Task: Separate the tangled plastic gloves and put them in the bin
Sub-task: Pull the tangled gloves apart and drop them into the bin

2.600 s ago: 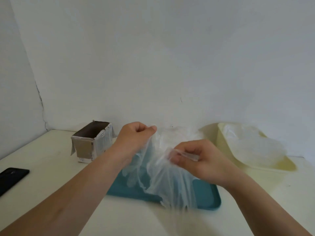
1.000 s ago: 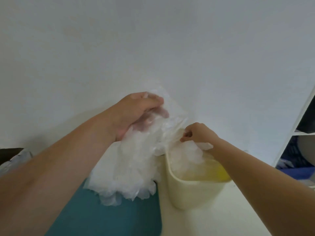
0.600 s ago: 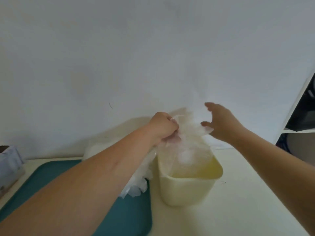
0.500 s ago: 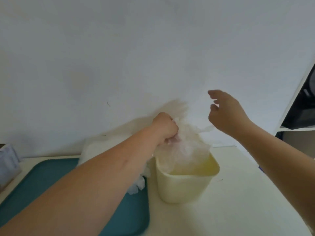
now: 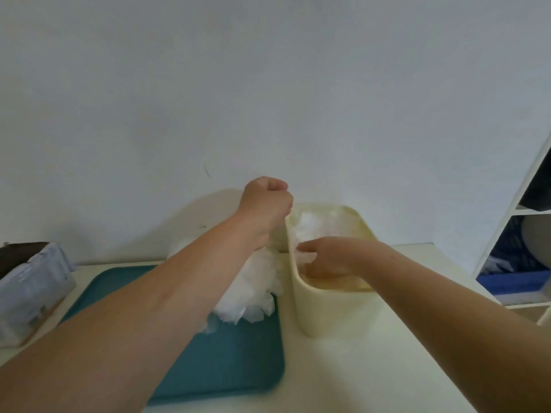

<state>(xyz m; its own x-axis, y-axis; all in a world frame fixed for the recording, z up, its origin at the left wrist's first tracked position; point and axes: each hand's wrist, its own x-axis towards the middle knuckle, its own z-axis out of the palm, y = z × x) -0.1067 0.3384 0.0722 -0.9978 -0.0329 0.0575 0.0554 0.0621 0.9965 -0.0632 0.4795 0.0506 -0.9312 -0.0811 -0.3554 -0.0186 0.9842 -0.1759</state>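
A cream plastic bin (image 5: 328, 311) stands on the pale table, right of a teal tray (image 5: 226, 356). My left hand (image 5: 267, 204) is a raised fist by the bin's left rim and grips the top of a tangled bundle of clear plastic gloves (image 5: 253, 290), which hangs down over the tray's far right corner. Loose clear gloves (image 5: 317, 226) fill the far part of the bin. My right hand (image 5: 331, 257) reaches inside the bin with fingers stretched leftward, resting on the gloves there.
A cardboard box wrapped in plastic (image 5: 32, 287) sits at the table's left edge. A white shelf unit (image 5: 524, 248) with blue items stands at the right, past the table edge. A white wall runs close behind the bin.
My right hand has dropped from the air above the bin down into it. My left hand, still gripping the bundle, has shifted left from over the bin to beside its rim.
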